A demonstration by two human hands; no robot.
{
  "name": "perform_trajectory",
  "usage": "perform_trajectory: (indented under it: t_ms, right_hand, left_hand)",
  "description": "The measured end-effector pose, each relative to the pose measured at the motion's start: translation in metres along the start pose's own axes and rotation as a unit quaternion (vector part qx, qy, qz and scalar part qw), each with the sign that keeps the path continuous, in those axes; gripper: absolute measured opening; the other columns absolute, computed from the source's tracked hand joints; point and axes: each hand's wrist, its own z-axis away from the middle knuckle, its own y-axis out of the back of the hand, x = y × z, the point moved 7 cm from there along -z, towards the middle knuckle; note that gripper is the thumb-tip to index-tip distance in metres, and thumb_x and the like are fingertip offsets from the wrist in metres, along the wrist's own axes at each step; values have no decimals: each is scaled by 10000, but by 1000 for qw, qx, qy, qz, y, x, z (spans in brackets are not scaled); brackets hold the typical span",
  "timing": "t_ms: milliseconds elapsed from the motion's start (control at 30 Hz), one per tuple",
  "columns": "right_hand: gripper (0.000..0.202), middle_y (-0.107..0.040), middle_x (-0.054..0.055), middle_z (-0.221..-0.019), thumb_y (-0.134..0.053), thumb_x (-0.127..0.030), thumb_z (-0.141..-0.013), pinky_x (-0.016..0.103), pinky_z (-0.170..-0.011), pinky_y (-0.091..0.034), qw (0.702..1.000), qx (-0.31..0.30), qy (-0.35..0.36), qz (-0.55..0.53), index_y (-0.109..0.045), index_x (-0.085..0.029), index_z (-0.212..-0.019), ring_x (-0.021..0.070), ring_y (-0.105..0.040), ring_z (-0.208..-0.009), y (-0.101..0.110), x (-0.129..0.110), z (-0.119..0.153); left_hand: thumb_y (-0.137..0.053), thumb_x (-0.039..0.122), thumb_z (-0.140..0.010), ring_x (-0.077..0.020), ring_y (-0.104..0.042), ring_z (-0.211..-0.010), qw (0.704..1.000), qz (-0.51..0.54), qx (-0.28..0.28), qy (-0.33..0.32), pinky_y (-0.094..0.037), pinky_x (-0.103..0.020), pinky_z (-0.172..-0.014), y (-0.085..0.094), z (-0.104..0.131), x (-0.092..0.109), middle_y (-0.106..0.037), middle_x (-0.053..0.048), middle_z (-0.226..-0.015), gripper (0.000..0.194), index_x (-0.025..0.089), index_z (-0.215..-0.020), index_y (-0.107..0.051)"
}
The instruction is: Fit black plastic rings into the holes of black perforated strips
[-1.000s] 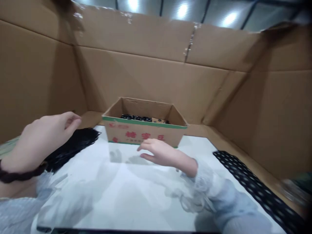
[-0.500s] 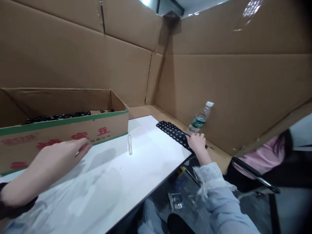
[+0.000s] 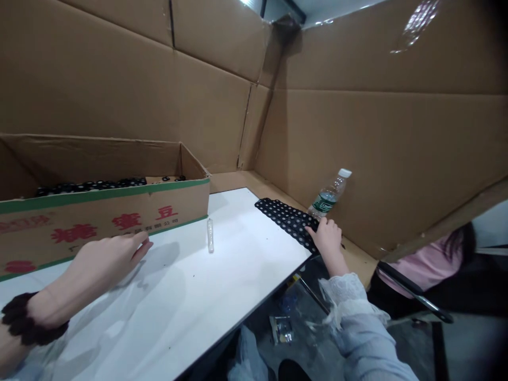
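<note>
while my left hand, fingers loosely curled, hovers before the printed cardboard box holding black dotted cloth, my right fingers press the flat white-dotted black fabric along the table's right edge.
</note>
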Motion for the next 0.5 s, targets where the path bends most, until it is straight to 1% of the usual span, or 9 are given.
perform_trajectory:
  t_ms: [67,133,200,267,333,367,400,433,500]
  right_hand:
    - [429,-550,237,-969,-465,-409,-851,400,-782,-350,1000,7,0,8,-485,-17,-1022,331,-499,-936,6,-3,-2]
    - [415,-554,235,-955,-479,-391,-844,404,-785,-337,999,32,5,13,-466,-13,-1016,331,-483,-935,23,-10,-4]
    - [380,-549,221,-970,-498,-368,-837,400,-783,-330,997,70,39,4,-460,-36,-1018,324,-460,-941,49,-25,-3]
    - [313,-550,189,-964,-498,-320,-842,392,-793,-325,987,102,121,-23,-466,-69,-1025,305,-446,-941,81,-50,2]
    - [291,-547,162,-969,-489,-311,-853,386,-803,-326,961,131,238,-59,-474,-94,-1046,290,-439,-940,116,-84,16]
    - [293,-548,149,-950,-479,-326,-861,385,-802,-330,943,142,288,-83,-480,-103,-1050,284,-442,-929,133,-100,25]
    - [298,-548,139,-927,-476,-352,-864,385,-797,-337,924,147,334,-111,-489,-113,-1041,279,-447,-912,148,-115,35]
    - [306,-546,133,-910,-482,-377,-861,384,-787,-344,908,149,365,-142,-497,-124,-1033,275,-453,-896,163,-129,45]
    - [366,-546,126,-903,-516,-450,-831,382,-769,-365,868,138,426,-215,-503,-142,-1028,266,-465,-874,187,-153,66]
  left_hand:
    - [-189,437,-900,-343,-643,-758,997,-76,-10,-5,-359,-341,-562,-5,0,1,-693,-126,-901,466,202,-994,-579]
    - [-157,430,-915,-327,-647,-776,994,-108,-9,-13,-360,-331,-555,-8,0,3,-692,-108,-933,476,211,-1021,-566]
    - [-151,443,-922,-322,-643,-799,995,-97,3,-16,-370,-330,-559,-9,1,6,-682,-108,-974,482,210,-1038,-556]
    - [-170,457,-925,-302,-630,-850,997,-56,25,-37,-403,-334,-607,-9,2,13,-654,-112,-1045,473,201,-1039,-551]
    - [-231,488,-917,-282,-588,-977,994,14,62,-85,-437,-344,-746,-5,4,25,-585,-119,-1175,453,193,-1099,-521]
    - [-275,509,-906,-279,-540,-1074,989,52,80,-114,-426,-352,-843,-2,5,32,-519,-118,-1266,460,198,-1177,-480]
    - [-325,528,-889,-280,-465,-1178,982,91,91,-139,-391,-362,-934,0,7,37,-431,-110,-1358,501,214,-1270,-407]
    - [-375,544,-868,-284,-369,-1269,975,127,92,-158,-343,-376,-1005,3,8,41,-325,-96,-1437,579,240,-1356,-303]
    - [-463,558,-825,-297,-177,-1369,963,186,73,-181,-252,-411,-1079,7,10,47,-128,-60,-1519,753,294,-1433,-104]
